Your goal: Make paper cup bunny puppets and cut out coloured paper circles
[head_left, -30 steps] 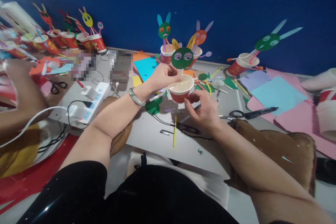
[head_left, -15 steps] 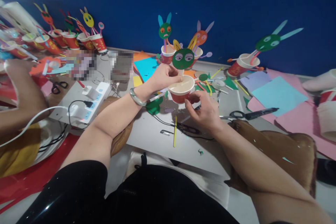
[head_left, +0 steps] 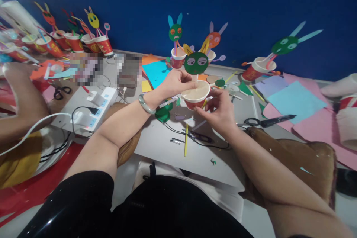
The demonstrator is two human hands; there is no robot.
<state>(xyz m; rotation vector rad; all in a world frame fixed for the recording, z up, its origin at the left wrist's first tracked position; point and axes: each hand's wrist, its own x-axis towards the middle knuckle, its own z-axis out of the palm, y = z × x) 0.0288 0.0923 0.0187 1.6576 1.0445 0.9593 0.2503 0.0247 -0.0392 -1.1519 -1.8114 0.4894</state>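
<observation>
A red paper cup point(head_left: 195, 96) with a white inside is held above the grey table point(head_left: 167, 145). My right hand point(head_left: 219, 109) grips the cup's side and bottom from the right. My left hand point(head_left: 175, 81), with a grey bangle at the wrist, pinches at the cup's far rim, where a stick carries a green paper face point(head_left: 196, 63) with drawn eyes. Under the cup lie a green paper cut-out point(head_left: 163, 113), a yellow strip point(head_left: 185, 139) and a black cord.
Finished rabbit cups stand along the blue wall point(head_left: 175, 44) point(head_left: 259, 67) and at the far left point(head_left: 95, 42). Scissors point(head_left: 264, 121), pink and blue paper sheets point(head_left: 295, 98), a white power strip point(head_left: 95, 109). Another person's arm point(head_left: 22, 96) rests at the left edge.
The cup and both hands have shifted slightly to the right and up. My right hand has moved further round the cup's right side.
</observation>
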